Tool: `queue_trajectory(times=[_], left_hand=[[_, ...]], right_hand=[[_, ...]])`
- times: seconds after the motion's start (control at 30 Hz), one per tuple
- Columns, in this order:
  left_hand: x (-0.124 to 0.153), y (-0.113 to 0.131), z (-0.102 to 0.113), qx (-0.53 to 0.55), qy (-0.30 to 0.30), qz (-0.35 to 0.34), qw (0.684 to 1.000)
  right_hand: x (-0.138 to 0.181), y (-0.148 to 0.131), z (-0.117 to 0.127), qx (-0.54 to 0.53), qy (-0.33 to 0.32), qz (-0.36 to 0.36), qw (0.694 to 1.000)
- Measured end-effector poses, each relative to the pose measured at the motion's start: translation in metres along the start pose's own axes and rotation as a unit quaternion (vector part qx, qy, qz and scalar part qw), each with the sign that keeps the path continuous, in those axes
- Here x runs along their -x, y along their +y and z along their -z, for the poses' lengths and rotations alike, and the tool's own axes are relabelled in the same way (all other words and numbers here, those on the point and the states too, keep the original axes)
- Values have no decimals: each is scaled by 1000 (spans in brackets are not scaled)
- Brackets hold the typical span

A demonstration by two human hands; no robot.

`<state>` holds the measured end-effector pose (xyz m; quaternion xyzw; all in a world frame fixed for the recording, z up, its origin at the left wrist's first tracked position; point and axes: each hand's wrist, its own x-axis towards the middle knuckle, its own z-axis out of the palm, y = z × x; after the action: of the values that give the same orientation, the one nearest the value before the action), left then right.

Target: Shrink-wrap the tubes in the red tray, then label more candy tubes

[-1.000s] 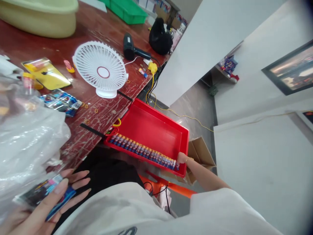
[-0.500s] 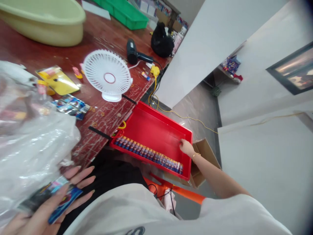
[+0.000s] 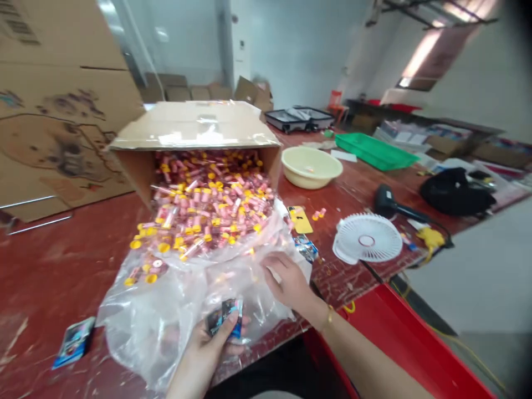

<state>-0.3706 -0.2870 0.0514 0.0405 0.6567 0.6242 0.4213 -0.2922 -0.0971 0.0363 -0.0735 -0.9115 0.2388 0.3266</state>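
My left hand (image 3: 214,341) is closed around a few small blue-and-black printed wrappers (image 3: 226,318), with the thumb lying across their front. Just right of it, my right hand (image 3: 286,280) hovers over or rests on a clear plastic sheet (image 3: 166,310); contact cannot be made out. Its fingers are bent, the thumb stands apart from them, and nothing shows between them. The sheet spreads out of a cardboard box (image 3: 195,119) lying on its side. Heaped in the box mouth are many small pink tubes with yellow caps (image 3: 208,210).
A wrapper stack (image 3: 73,342) lies at left on the red table (image 3: 37,277). To the right are a yellow card (image 3: 301,220), a white fan (image 3: 368,238), a hair dryer (image 3: 394,205), a cream basin (image 3: 311,166) and a green tray (image 3: 376,151). A red tray (image 3: 407,343) sits below the table edge.
The view has swung left and up to the box. My right hand has come from the far end of the red tray to the plastic sheet. My left hand still holds the wrappers.
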Motion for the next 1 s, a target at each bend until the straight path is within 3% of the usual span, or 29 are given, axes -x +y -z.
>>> queue_trajectory(times=[0.13,0.23,0.3,0.4,0.5,0.63,0.77,1.0], left_hand=[[-5,4,20,70,29,7,997],[-12,6,28,131,36,8,991],[-17,6,33,157,24,9,987],[-23,6,36,166,25,21,986],[-28,7,34,143,17,43,989],[-34,11,30,105,-29,40,993],[-37,10,25,120,-29,21,992],[-36,5,16,166,-19,12,986]], right_hand=[[-79,10,-59,20,-95,44,994],[-105,14,-89,18,-165,82,983],[-109,15,-93,12,-190,88,978],[-103,14,-76,-15,-191,60,980],[-90,9,-45,-150,-188,-7,971],[-73,-3,-17,-352,-178,-100,913],[-69,-11,-8,-481,-129,-160,852],[-78,-19,3,-322,-172,-73,928]])
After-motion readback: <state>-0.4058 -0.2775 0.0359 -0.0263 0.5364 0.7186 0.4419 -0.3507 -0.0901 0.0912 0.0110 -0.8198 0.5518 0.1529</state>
